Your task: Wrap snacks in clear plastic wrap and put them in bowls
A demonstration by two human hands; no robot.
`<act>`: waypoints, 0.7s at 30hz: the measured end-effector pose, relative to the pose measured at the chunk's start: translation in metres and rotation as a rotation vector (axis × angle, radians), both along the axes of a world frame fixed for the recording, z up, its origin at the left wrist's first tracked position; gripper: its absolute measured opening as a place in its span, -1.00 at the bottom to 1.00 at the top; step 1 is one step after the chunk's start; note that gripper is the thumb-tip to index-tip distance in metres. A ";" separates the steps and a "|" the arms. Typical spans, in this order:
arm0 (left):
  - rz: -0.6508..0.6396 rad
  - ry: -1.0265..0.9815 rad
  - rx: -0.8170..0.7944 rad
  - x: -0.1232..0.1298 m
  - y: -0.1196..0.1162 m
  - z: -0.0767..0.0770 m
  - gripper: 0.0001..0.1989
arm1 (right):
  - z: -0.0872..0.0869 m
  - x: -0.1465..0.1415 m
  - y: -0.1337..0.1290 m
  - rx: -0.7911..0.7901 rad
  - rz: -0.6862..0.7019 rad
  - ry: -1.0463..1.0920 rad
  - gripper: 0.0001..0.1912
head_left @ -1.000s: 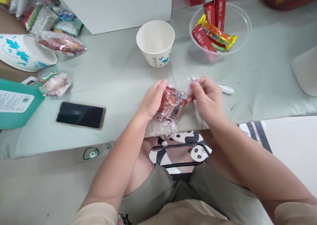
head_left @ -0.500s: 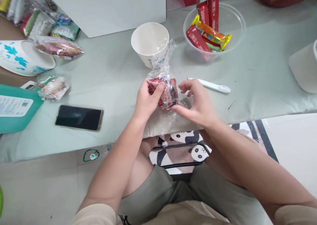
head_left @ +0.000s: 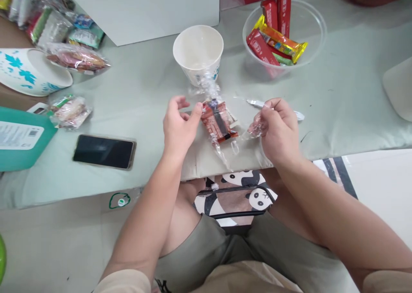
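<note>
A red wrapped snack pack lies on the table in front of me, with clear plastic wrap around it. My left hand is just left of it, fingers apart, the thumb tip at the pack's edge. Crumpled clear plastic wrap is pinched in my right hand, to the right of the pack. Behind the pack stands a white paper cup with a blue print. Partly hidden behind my right hand lies a white utility knife.
A clear plastic bowl of red and yellow snack bars stands at the back right. A phone lies at left, near a bagged snack and a teal package. A tipped patterned cup is at the left edge.
My left hand has let go of the snack pack and drawn left; the pack now rests on the table. My right hand has closed on clear wrap and moved right.
</note>
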State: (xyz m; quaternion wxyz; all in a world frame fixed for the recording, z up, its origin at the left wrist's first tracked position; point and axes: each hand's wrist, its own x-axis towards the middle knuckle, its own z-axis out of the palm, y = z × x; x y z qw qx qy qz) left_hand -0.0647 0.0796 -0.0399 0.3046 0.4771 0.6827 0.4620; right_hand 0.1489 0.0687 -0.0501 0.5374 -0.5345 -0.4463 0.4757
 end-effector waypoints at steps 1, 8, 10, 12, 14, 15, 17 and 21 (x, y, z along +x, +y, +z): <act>0.026 0.080 0.056 0.001 -0.003 0.004 -0.57 | 0.000 -0.001 -0.001 0.002 0.012 -0.013 -0.80; -0.374 0.393 -0.029 0.028 -0.030 0.027 -0.57 | 0.009 -0.010 -0.008 0.062 0.098 -0.103 -0.78; -0.387 0.445 -0.044 0.030 -0.033 0.028 -0.71 | 0.010 -0.009 -0.008 0.068 0.098 -0.119 -0.80; -0.367 0.389 -0.044 0.025 -0.034 0.028 -0.82 | 0.009 -0.007 -0.008 0.080 0.079 -0.149 -0.84; -0.307 0.260 -0.034 0.016 -0.034 0.027 -0.80 | 0.008 -0.003 -0.007 0.118 0.039 -0.210 -0.87; -0.261 0.193 -0.025 0.010 -0.034 0.027 -0.79 | 0.008 -0.001 -0.006 0.141 0.016 -0.250 -0.87; -0.156 0.086 -0.018 -0.003 -0.033 0.026 -0.79 | 0.007 0.005 -0.006 0.166 -0.024 -0.320 -0.87; 0.042 -0.036 -0.087 -0.033 -0.032 0.020 -0.78 | 0.001 0.024 -0.005 0.115 -0.045 -0.342 -0.85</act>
